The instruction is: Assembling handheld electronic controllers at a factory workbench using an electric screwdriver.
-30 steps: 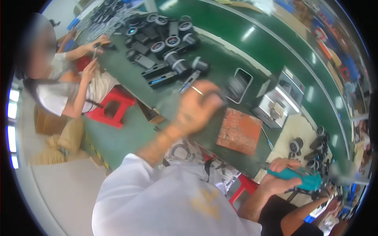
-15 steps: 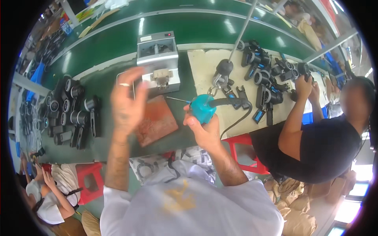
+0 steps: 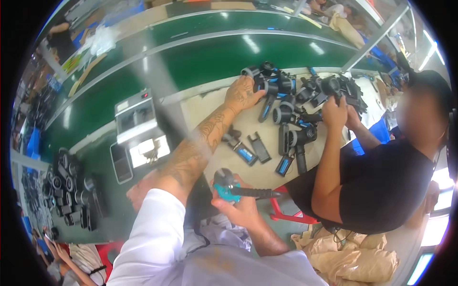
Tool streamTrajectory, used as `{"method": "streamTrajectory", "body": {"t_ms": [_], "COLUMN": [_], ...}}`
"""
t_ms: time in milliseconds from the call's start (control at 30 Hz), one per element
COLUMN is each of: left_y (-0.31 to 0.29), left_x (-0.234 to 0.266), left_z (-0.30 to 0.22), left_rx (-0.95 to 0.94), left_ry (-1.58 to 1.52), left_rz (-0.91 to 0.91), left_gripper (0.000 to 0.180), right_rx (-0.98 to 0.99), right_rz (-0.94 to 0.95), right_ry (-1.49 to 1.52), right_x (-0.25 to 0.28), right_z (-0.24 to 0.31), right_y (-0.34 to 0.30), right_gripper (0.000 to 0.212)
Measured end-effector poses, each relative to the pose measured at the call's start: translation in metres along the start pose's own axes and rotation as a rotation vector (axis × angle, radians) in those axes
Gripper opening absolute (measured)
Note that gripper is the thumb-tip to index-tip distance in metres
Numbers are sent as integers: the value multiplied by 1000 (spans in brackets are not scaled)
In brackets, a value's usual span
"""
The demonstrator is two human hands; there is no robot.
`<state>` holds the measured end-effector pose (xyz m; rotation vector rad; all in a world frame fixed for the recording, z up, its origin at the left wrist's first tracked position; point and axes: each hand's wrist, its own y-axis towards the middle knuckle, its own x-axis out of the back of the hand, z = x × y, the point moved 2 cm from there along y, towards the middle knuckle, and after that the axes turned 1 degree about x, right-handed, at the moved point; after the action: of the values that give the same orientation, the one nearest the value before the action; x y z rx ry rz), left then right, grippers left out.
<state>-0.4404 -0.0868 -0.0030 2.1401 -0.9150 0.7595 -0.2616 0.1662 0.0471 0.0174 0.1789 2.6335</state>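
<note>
My left arm stretches across the bench to the right. At its end, my left hand (image 3: 241, 94) is among black handheld devices (image 3: 281, 83) with round, grey-ringed heads and blue strips. Its thumb is spread from the fingers, whose tips touch a grey-ringed head at the pile's edge. Close to my body, my right hand (image 3: 242, 206) is wrapped round a teal power screwdriver (image 3: 227, 192), with a thick black cable running off to the right. A blurred grey rod crosses above my left forearm, which partly hides the red-brown mat (image 3: 143, 187).
A grey-white machine (image 3: 136, 112) with a lit front stands left of my arm, a flat dark framed piece (image 3: 121, 163) beside it. More black devices (image 3: 69, 188) lie at the far left. A co-worker in black (image 3: 377, 181) sits at the right, handling a device. Brown paper (image 3: 343, 252) lies below.
My left hand has gone from beside the machine to the pile on the right. The view has turned right. My right hand still holds the screwdriver, now lower and nearer my body.
</note>
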Motion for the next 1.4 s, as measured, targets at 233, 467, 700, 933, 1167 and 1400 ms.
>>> {"method": "streamTrajectory", "body": {"t_ms": [233,467,700,933,1167,1400], "left_y": [20,18,-28,-173,-322,-365], "left_x": [-15,-4,60,202,243,238], "left_z": [28,32,48,-36,-2,30], "left_rx": [-75,-47,-116,-160,-28,99], "left_ry": [30,252,245,67,61,-252], "left_rz": [37,113,-303,-233,47,16], "left_gripper": [56,40,36,25,25,31], "right_rx": [128,63,-34,-11,139,220], "right_rz": [-24,85,22,-163,-162,-14], "right_ry": [-177,-232,-104,149,232,327], "right_x": [34,30,19,-6,-40,-100], "right_z": [14,20,6,-5,11,28], "right_y": [12,22,8,10,24,60], "right_gripper": [50,47,31,35,58,67]}}
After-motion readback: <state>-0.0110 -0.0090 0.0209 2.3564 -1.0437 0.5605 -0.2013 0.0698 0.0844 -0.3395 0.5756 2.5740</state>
